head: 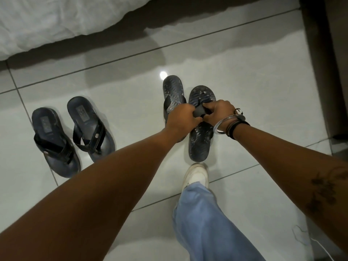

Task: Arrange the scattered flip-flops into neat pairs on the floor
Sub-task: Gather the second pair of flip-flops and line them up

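Two dark flip-flops with a wavy tread pattern lie side by side on the pale tiled floor, toes toward me. The left patterned flip-flop [172, 91] lies slightly farther away than the right patterned flip-flop [200, 140]. My left hand [183, 119] and my right hand [219, 113] meet over them, both closed on the black strap of the right one. To the left, a pair of plain dark flip-flops stands together: one [54, 142] at the far left, its mate [90, 127] beside it.
A bed with white bedding [66, 21] fills the top left, its shadow falling on the floor. A dark wooden post or door frame [320, 63] runs down the right. My white shoe [196, 175] and blue trouser leg stand just below the patterned flip-flops.
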`<move>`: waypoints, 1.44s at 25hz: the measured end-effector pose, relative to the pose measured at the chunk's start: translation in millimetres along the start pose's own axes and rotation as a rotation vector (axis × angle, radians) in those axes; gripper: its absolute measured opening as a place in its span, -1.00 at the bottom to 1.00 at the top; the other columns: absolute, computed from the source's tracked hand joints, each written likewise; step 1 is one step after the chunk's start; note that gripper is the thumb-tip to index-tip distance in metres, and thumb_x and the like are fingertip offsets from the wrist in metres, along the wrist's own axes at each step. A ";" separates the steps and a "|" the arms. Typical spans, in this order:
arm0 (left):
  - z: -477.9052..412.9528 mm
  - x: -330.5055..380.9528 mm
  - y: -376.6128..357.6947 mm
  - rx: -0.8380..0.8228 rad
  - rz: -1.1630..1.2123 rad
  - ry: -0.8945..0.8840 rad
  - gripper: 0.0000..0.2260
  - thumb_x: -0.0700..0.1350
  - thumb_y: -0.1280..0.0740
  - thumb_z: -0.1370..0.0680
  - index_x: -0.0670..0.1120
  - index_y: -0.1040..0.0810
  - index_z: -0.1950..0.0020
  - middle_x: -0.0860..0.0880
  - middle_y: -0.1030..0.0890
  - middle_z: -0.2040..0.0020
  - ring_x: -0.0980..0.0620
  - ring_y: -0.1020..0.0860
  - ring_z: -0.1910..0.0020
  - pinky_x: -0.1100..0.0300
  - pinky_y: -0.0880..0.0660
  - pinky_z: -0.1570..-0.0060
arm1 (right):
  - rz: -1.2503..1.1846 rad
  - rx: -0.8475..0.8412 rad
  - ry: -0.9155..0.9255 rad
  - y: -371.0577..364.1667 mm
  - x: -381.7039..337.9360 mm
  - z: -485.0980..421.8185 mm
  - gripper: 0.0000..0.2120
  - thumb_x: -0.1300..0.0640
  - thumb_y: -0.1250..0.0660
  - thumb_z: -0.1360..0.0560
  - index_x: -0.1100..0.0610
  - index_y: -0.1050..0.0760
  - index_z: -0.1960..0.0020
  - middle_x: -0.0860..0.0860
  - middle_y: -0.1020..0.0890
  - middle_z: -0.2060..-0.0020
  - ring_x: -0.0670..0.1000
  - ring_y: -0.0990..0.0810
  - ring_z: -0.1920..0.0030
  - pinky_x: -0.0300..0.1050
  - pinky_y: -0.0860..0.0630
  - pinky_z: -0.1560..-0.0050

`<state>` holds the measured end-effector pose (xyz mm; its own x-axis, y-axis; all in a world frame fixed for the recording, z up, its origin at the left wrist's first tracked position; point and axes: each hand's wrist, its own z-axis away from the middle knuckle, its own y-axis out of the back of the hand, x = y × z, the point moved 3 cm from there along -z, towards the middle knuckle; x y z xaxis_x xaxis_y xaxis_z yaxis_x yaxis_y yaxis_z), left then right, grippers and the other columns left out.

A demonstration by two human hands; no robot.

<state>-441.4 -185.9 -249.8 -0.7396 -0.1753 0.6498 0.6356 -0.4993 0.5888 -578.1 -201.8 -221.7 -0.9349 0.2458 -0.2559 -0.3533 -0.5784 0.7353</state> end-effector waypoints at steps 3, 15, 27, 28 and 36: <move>9.8 -18.2 29.4 0.050 0.089 0.118 -0.82 -0.03 -0.44 -0.44 -0.15 -0.64 0.18 -0.02 -0.60 0.32 0.03 -0.56 0.36 0.23 -0.48 0.35 | -0.062 -0.018 0.113 1.7 -25.6 -0.3 -0.57 0.03 -0.44 -0.39 0.06 -0.59 -0.25 0.10 -0.67 -0.13 0.16 -0.63 -0.10 -0.01 -0.55 -0.16; 66.9 -149.8 32.8 0.558 1.603 1.229 -0.59 -0.02 -0.33 -0.54 -0.19 -0.43 -0.31 -0.16 -0.63 -0.18 -0.05 -0.63 -0.07 0.21 -0.51 0.12 | -0.101 -0.012 -0.144 -34.3 -10.8 -9.4 -0.45 -0.02 -0.35 -0.49 0.14 -0.40 -0.43 0.11 -0.56 -0.31 0.11 -0.49 -0.33 -0.07 -0.38 -0.34; 27.7 -89.2 10.7 0.031 1.524 1.050 -0.56 -0.04 -0.03 -0.70 -0.31 -0.29 -0.47 -0.23 -0.46 -0.40 -0.16 -0.50 -0.35 0.06 -0.44 -0.35 | 0.028 -0.208 -0.140 -81.2 7.4 -15.6 -0.45 -0.02 -0.30 -0.51 0.13 -0.35 -0.45 0.13 -0.46 -0.40 0.14 -0.39 -0.42 0.02 -0.29 -0.44; 26.0 -93.6 14.5 0.037 1.366 1.013 -0.59 -0.04 -0.09 -0.69 -0.30 -0.36 -0.41 -0.24 -0.54 -0.30 -0.16 -0.60 -0.19 0.05 -0.54 -0.21 | 0.028 -0.203 -0.130 -81.2 3.9 -16.4 -0.46 -0.01 -0.30 -0.52 0.14 -0.35 -0.45 0.14 -0.46 -0.40 0.15 -0.39 -0.42 0.03 -0.30 -0.43; 63.6 -141.3 59.2 0.508 0.418 0.439 -0.80 0.01 -0.30 -0.57 -0.09 -0.63 -0.01 -0.03 -0.66 0.04 0.00 -0.63 0.08 0.12 -0.60 0.03 | 0.198 0.016 0.078 -80.0 -62.8 -15.8 -0.58 0.01 -0.25 -0.48 0.14 -0.49 -0.29 0.21 -0.52 -0.18 0.26 -0.51 -0.19 0.08 -0.50 -0.18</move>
<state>-285.2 -136.7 -276.1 -0.3694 -0.6346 0.6788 0.8252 0.1118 0.5537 -491.7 -183.2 -274.4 -0.9860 0.0667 -0.1527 -0.1620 -0.5970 0.7857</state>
